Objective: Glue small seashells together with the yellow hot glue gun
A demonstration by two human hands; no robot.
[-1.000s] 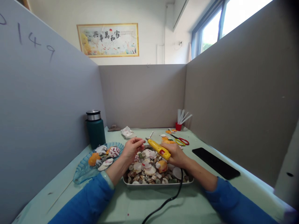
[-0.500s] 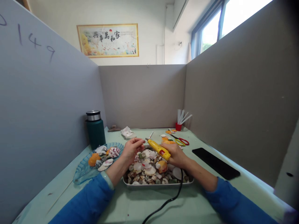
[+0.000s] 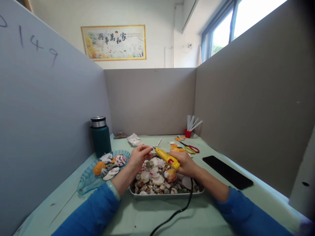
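My right hand (image 3: 185,163) is wrapped round a yellow hot glue gun (image 3: 167,158), its nozzle pointing up and left. A black cord (image 3: 180,209) runs from it down toward me. The fingers of my left hand (image 3: 139,156) are pinched together close to the nozzle; what they hold, if anything, is too small to make out. Below both hands sits a metal tray (image 3: 167,195) heaped with seashells (image 3: 157,179). An orange-and-white shell piece (image 3: 171,175) lies among them, under the glue gun.
At the left, a blue scalloped dish (image 3: 86,182) holds shells and an orange ball (image 3: 99,168). Behind it stands a green bottle (image 3: 100,139). Scissors (image 3: 192,149), a red cup (image 3: 188,133) of white sticks and a black phone-like slab (image 3: 227,172) are at right. Grey partitions (image 3: 150,101) surround the table.
Almost nothing differs. The glue gun's nozzle has shifted very slightly left, toward my left fingertips.
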